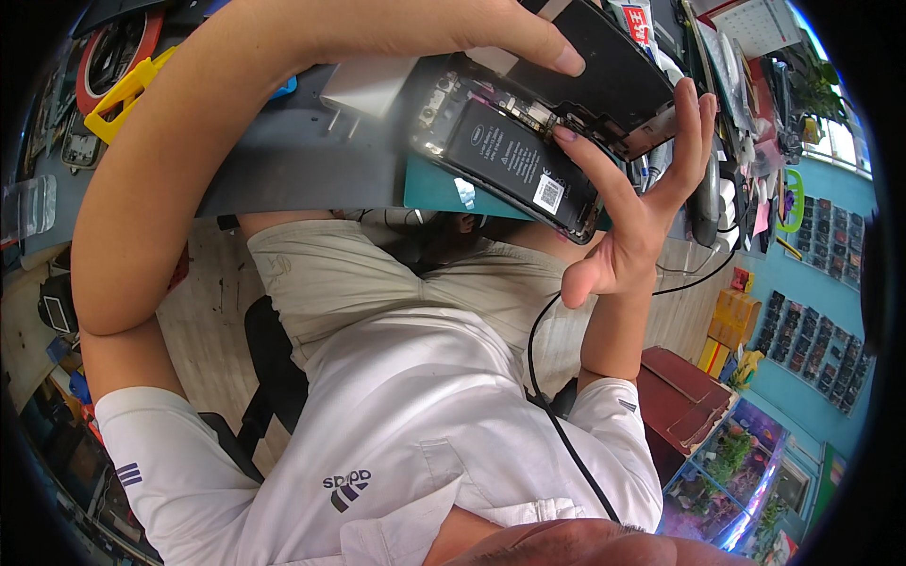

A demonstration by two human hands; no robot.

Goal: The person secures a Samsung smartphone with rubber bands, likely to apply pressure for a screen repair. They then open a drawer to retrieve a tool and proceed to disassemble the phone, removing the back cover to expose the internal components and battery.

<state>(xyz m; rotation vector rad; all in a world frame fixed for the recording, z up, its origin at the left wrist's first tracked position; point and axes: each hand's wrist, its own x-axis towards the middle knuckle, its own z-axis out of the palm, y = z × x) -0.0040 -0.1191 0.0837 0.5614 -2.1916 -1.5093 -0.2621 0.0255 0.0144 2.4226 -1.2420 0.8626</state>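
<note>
An opened smartphone (451, 121) lies on a green mat (429, 189) near the table's front edge, its black battery (510, 151) and a strip of circuit parts exposed. Its dark screen panel (599, 61) is raised along the far side. My left hand (505, 30) grips that panel, thumb on the inner face; its other fingers are out of sight. With the index fingertip, my right hand (634, 222) touches the inside of the phone, beside the battery where the panel joins. The remaining right fingers stretch up past the panel's corner, and the thumb points away with nothing held.
A white plug adapter (368, 85) sits left of the phone on the dark table mat (293, 170). Yellow (127, 94) and red items crowd the far left. Tools and a tube (634, 21) stand at the right. A black cable (543, 377) hangs across my body.
</note>
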